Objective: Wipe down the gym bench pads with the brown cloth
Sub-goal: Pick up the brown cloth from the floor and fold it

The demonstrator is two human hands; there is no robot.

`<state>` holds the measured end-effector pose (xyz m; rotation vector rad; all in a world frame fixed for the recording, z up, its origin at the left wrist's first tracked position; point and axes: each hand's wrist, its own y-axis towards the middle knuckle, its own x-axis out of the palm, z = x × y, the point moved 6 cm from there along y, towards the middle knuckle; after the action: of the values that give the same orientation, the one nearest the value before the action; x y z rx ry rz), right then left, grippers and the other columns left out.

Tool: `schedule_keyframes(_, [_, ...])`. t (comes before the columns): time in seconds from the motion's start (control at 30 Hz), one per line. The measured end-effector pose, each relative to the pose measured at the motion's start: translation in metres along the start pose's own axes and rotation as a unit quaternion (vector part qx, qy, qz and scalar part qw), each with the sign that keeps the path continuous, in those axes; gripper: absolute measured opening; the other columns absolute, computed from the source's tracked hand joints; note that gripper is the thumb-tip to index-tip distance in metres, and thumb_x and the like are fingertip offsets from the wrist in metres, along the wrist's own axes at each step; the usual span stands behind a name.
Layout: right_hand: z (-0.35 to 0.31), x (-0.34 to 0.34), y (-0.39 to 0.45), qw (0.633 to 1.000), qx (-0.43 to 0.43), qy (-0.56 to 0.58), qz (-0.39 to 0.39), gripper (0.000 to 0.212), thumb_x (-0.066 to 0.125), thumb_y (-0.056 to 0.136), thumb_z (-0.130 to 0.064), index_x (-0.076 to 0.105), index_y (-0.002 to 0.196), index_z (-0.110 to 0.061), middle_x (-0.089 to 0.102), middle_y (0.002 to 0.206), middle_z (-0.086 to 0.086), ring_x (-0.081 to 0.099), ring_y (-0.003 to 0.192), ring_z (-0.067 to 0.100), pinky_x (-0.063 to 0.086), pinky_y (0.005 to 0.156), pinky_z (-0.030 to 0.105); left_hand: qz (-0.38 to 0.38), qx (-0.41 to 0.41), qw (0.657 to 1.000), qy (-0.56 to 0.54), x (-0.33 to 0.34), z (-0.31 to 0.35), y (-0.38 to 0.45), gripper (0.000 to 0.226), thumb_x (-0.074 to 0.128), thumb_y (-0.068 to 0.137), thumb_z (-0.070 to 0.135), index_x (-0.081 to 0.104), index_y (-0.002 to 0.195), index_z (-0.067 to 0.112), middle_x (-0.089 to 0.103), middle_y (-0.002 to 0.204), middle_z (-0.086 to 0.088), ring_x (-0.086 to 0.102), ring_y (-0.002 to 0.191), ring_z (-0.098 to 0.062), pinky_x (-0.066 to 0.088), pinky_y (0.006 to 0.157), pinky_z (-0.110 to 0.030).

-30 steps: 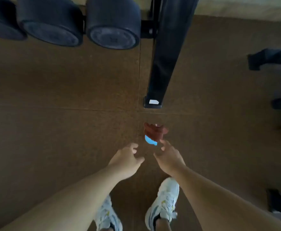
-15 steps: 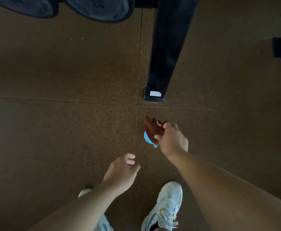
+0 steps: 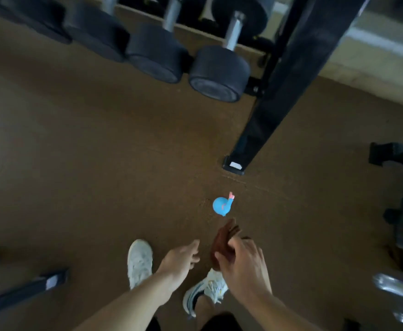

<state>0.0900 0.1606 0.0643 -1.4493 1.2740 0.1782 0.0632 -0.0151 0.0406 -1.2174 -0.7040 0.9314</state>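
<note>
Head cam, looking down at my feet: two white sneakers (image 3: 139,261) on the floor, L one flat, R one partly under my R arm. R hand (image 3: 242,266) grips the brown cloth (image 3: 223,242), fingers curled round it w/ a bunched end poking up past the thumb. Half a sec ago that hand was lower, at the floor, pinching the cloth right on top of the blue thing; now the cloth is lifted clear of it and sits nearer my body. L hand (image 3: 181,258) is loose, fingers relaxed and holding nothing, just beside the cloth; it's closer to the R hand than before.

Blue round object (image 3: 221,206) w/ a small pink bit on it now lies fully uncovered on the floor, just beyond the cloth. Can't tell what it is.

Floor (image 3: 88,151) is brown speckled rubber w/ a faint seam near the blue object. Past it, a black steel leg (image 3: 267,111) of the rack slants up to the R, white sticker on its foot. Farthest off, a row of dumbbells (image 3: 219,72) on the rack, more of them in view than before. Dark gym gear at the R edge, blurred; another black bar at lower L.
</note>
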Motion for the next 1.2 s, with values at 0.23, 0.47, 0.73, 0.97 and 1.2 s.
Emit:
schedule_keyframes(0.23, [-0.159,-0.023,-0.157,0.971,-0.124,0.071,-0.194,0.018,0.06,0.089,-0.041,0.067,0.105,-0.039,0.066,0.106,-0.016,0.057,0.104,0.002,0.045,0.102,0.028,0.048,0.036,0.947,-0.316,-0.063,-0.044,-0.188,0.039,0.081,0.081,0.047,0.075,0.108,0.02,0.08,0.089,-0.003,0.077,0.085,-0.017,0.057,0.075,-0.03])
schedule_keyframes(0.47, [-0.281,0.013,-0.242,0.941,-0.062,0.255,-0.215,0.032,0.068,0.094,-0.055,0.064,0.115,-0.031,0.078,0.101,-0.011,0.074,0.094,0.003,0.061,0.091,0.034,0.172,0.145,0.875,-0.429,-0.168,-0.146,-0.303,0.021,0.075,0.089,0.035,0.074,0.11,0.03,0.08,0.094,0.003,0.076,0.086,-0.011,0.056,0.066,-0.023])
schedule_keyframes(0.73, [-0.408,0.131,-0.342,0.946,-0.162,0.147,-0.241,0.02,0.066,0.098,-0.049,0.068,0.115,-0.039,0.074,0.105,-0.016,0.07,0.102,0.004,0.056,0.084,0.019,0.243,0.226,0.818,-0.469,-0.268,-0.29,-0.368,0.029,0.076,0.089,0.011,0.072,0.112,0.028,0.079,0.098,0.011,0.073,0.095,-0.005,0.055,0.072,-0.018])
schedule_keyframes(0.97, [-0.481,0.239,-0.422,0.939,-0.224,0.101,-0.242,0.022,0.054,0.108,-0.028,0.069,0.117,-0.041,0.074,0.112,-0.019,0.066,0.108,-0.002,0.047,0.086,0.009,0.371,0.159,0.742,-0.536,-0.359,-0.457,-0.398,0.013,0.064,0.098,0.027,0.076,0.095,0.031,0.077,0.088,0.012,0.067,0.086,0.004,0.046,0.07,-0.013])
schedule_keyframes(1.2, [-0.547,0.29,-0.419,0.922,-0.257,0.025,-0.29,0.038,0.041,0.11,-0.047,0.064,0.136,-0.033,0.071,0.121,-0.017,0.063,0.117,0.002,0.051,0.105,0.029,0.391,0.15,0.731,-0.539,-0.426,-0.515,-0.384,0.019,0.062,0.099,0.036,0.079,0.098,0.028,0.079,0.095,0.008,0.072,0.095,-0.008,0.053,0.09,-0.032])
